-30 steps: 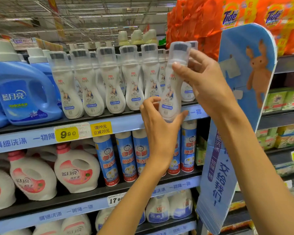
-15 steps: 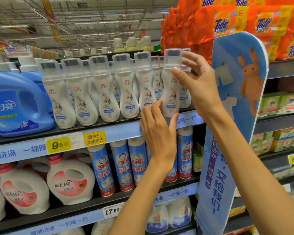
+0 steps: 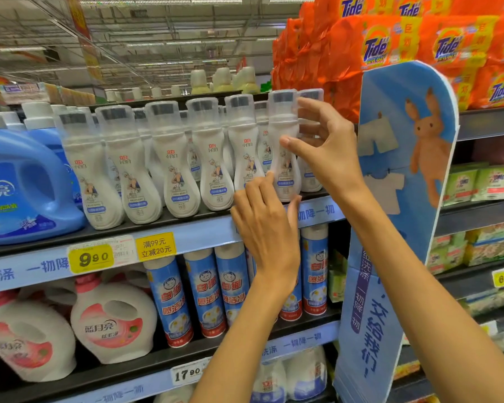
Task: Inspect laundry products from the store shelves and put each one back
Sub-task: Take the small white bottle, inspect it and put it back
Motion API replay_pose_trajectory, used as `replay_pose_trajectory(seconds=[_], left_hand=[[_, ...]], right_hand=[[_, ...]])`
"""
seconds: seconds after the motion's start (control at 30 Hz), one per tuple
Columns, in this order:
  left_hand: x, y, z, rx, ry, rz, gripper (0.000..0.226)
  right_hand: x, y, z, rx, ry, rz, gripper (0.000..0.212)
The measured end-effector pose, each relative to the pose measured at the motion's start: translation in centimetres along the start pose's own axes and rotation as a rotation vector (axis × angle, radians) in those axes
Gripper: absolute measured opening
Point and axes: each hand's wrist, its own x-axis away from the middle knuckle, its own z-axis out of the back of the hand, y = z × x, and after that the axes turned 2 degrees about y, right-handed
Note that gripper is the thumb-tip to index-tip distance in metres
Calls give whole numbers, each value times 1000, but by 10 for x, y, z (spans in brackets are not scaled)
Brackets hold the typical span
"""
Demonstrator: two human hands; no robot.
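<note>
The white bottle (image 3: 282,158) stands on the upper shelf (image 3: 186,237), at the right end of its row — this 1 looks nearly returned. The right hand (image 3: 323,149) pinches its neck loosely; the left hand (image 3: 265,228) cups its base. Other products remain.

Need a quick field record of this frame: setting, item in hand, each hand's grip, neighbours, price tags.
setting: store shelf of laundry products
item: white bottle with clear cap, base at the shelf's front edge, end of a row of matching bottles
left hand: fingers at the bottle's base
right hand: thumb and fingers around the bottle's neck
left neighbour: blue jug
below: blue spray cans
price tags: 9.90, 17.90
</note>
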Motion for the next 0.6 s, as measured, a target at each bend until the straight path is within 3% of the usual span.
replay_pose_trajectory(seconds=[0.2, 0.6], left_hand=[[4, -2, -2, 29, 13, -18, 54], [-3, 16, 0, 72, -64, 144, 47]], right_hand=[[-2, 4, -4, 39, 37, 50, 53], [3, 10, -15, 151, 129, 113, 43]])
